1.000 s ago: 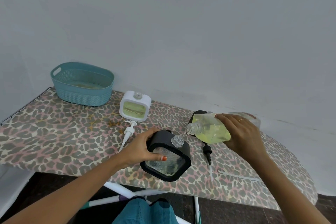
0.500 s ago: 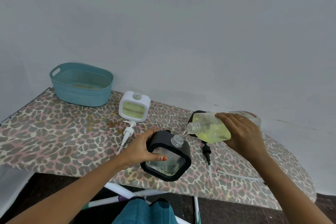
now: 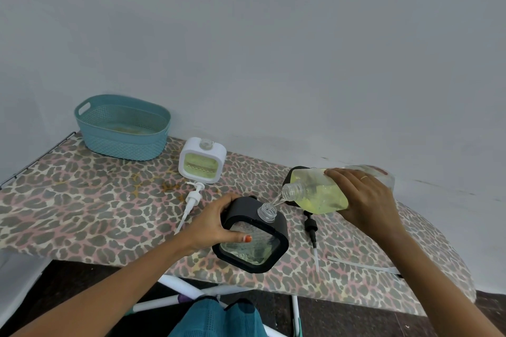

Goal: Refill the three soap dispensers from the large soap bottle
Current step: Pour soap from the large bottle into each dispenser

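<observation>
Pouring soap over the leopard-print ironing board (image 3: 82, 213).

A teal basket (image 3: 123, 145) sits at the board's far left by the wall. My right hand (image 3: 364, 197) is wrapped round the large soap bottle (image 3: 320, 194), which is tipped on its side. A thin stream runs from its mouth into the open neck of the black dispenser (image 3: 241, 208). My left hand (image 3: 210, 224) grips that dispenser, tilted, thumb on its clear front. The white dispenser (image 3: 202, 164) stands uncapped near the wall. A second black dispenser (image 3: 287, 178) is mostly hidden behind the bottle. A white pump (image 3: 193, 197) and a black pump (image 3: 310, 227) lie on the board.
</observation>
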Action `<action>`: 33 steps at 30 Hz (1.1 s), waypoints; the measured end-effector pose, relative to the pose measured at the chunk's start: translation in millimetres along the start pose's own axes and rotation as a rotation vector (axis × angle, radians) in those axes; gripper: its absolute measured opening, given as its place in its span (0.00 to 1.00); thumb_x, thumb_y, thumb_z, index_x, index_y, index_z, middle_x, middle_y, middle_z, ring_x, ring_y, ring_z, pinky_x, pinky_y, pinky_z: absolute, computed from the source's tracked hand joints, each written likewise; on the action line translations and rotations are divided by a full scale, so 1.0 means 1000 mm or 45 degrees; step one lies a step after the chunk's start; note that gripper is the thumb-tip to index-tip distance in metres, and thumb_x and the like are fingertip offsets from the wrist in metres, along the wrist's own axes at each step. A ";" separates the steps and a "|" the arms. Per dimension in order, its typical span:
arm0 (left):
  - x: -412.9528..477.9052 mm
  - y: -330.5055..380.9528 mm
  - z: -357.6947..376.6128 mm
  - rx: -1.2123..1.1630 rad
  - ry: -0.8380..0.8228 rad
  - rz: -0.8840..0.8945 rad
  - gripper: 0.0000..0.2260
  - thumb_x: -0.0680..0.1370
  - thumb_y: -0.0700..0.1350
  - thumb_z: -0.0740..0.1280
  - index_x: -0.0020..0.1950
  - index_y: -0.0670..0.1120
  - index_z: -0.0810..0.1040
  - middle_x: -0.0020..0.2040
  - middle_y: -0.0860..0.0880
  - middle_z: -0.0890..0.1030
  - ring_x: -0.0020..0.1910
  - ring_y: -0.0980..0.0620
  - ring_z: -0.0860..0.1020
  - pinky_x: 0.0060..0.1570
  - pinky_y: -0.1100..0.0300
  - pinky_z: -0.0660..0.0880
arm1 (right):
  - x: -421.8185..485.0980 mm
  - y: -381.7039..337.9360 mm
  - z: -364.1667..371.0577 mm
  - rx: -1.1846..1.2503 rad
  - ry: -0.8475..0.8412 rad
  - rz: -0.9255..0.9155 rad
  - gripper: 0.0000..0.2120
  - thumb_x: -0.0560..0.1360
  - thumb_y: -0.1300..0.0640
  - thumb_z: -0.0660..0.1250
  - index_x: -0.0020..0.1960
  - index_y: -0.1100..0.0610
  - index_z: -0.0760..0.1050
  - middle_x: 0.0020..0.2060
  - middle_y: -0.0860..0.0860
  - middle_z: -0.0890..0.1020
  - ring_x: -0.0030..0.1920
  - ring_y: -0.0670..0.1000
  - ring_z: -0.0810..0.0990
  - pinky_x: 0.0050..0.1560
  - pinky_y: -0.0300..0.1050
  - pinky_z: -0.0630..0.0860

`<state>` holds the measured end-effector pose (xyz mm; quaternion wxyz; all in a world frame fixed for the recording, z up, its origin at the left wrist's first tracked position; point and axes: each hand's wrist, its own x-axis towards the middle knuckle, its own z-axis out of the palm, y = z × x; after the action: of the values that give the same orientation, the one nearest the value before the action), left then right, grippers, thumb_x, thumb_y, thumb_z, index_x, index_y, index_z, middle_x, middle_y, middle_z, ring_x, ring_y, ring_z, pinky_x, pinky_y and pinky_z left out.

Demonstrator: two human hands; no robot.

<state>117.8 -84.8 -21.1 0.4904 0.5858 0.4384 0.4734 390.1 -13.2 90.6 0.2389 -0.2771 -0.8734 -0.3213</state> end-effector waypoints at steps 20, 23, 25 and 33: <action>0.000 -0.004 0.000 -0.009 0.018 0.003 0.34 0.54 0.61 0.78 0.55 0.53 0.73 0.53 0.50 0.81 0.55 0.54 0.79 0.56 0.63 0.75 | 0.002 -0.001 -0.004 -0.009 -0.013 0.004 0.27 0.52 0.63 0.82 0.49 0.62 0.80 0.42 0.56 0.85 0.39 0.56 0.84 0.38 0.46 0.79; 0.000 -0.003 0.000 -0.020 0.022 -0.001 0.34 0.53 0.62 0.78 0.55 0.54 0.73 0.52 0.51 0.81 0.54 0.55 0.79 0.55 0.64 0.75 | 0.003 -0.001 -0.005 -0.010 -0.014 0.003 0.26 0.52 0.62 0.82 0.49 0.62 0.80 0.42 0.56 0.85 0.39 0.56 0.84 0.38 0.46 0.79; 0.000 -0.003 0.001 -0.023 0.027 -0.002 0.34 0.53 0.62 0.78 0.54 0.54 0.73 0.52 0.52 0.81 0.54 0.57 0.79 0.53 0.66 0.75 | 0.003 -0.001 -0.005 -0.005 -0.007 -0.001 0.27 0.52 0.62 0.82 0.49 0.62 0.79 0.42 0.56 0.85 0.39 0.56 0.84 0.38 0.46 0.79; 0.000 -0.004 0.001 -0.022 0.033 -0.002 0.33 0.53 0.61 0.78 0.54 0.53 0.74 0.50 0.53 0.82 0.53 0.55 0.80 0.52 0.65 0.76 | 0.004 -0.001 -0.006 -0.001 -0.013 0.001 0.27 0.51 0.63 0.82 0.49 0.62 0.79 0.43 0.56 0.85 0.40 0.56 0.84 0.38 0.46 0.79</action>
<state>118.4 -84.7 -25.3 0.4902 0.5751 0.4409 0.4844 388.0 -16.2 96.3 0.2345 -0.2792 -0.8744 -0.3201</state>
